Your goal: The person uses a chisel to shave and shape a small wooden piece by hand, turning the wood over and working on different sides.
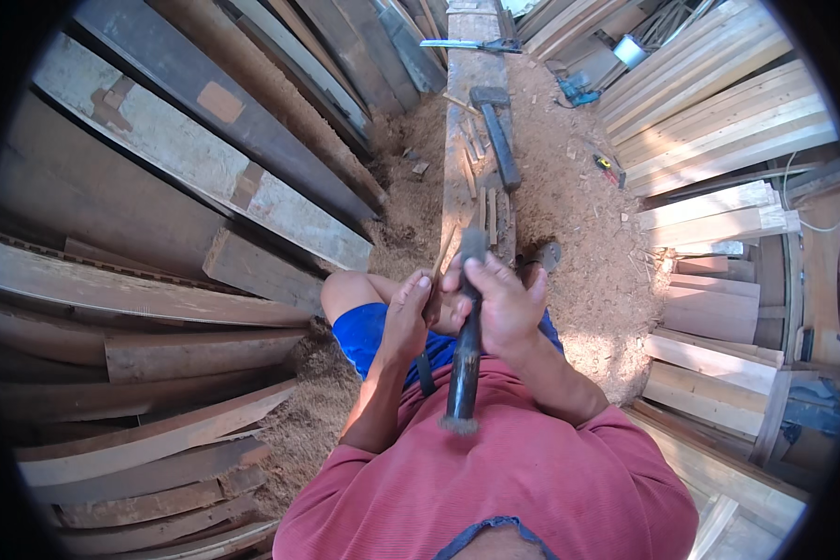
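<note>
In front of my lap, my right hand (504, 303) is closed round a wood chisel (464, 373), near its wide metal blade. The chisel's dark handle points back toward my chest, and its blade points away from me. Just to the left, my left hand (407, 313) pinches a thin wooden stick (444, 250) that slants up beside the blade. The two hands are close together, and the lower part of the stick is hidden by fingers. Beyond them, a hammer (500, 140) with a thick dark handle lies on a narrow wooden bench (462, 93).
Several thin wood strips (469, 154) lie on the bench, with a handsaw (471, 44) across its far end. Sawdust (579, 224) covers the floor. Boards lean at left (140, 224) and are stacked at right (728, 121). A teal power tool (579, 91) sits at far right.
</note>
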`<control>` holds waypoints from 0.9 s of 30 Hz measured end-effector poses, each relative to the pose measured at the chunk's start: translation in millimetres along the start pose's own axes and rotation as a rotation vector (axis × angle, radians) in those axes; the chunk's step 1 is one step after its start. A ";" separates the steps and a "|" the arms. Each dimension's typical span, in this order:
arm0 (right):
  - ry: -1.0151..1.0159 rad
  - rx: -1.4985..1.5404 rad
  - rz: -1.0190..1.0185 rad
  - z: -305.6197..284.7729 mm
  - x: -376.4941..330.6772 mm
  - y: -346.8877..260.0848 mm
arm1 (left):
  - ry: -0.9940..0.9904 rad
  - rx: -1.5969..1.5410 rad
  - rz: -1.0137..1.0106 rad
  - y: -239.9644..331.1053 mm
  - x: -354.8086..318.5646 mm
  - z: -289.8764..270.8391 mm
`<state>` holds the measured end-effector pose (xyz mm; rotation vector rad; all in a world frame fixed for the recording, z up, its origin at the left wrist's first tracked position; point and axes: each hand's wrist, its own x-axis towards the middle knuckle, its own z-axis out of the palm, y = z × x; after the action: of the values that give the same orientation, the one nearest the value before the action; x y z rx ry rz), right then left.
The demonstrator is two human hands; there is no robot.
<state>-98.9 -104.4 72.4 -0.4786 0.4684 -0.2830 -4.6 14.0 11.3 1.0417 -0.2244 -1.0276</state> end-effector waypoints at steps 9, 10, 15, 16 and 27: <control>-0.121 -0.087 0.140 28.1 -27.6 17.0 | -0.017 0.637 0.421 22.5 -17.3 0.6; -0.124 -0.088 0.140 29.5 -29.2 16.0 | -0.017 0.638 0.424 24.9 -19.9 3.6; -0.138 -0.117 0.072 30.3 -34.2 14.0 | -0.011 0.568 0.395 19.0 -25.8 5.4; -0.138 -0.119 0.071 30.8 -34.7 12.7 | -0.012 0.568 0.396 18.4 -24.9 6.4; -0.031 -0.381 -0.322 12.6 -49.0 -46.2 | -0.028 0.674 0.123 -10.6 -76.7 -35.1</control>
<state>-141.6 -121.1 123.3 -0.9328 0.4153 -0.4984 -31.4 94.5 6.8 1.5953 -0.6816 -0.8685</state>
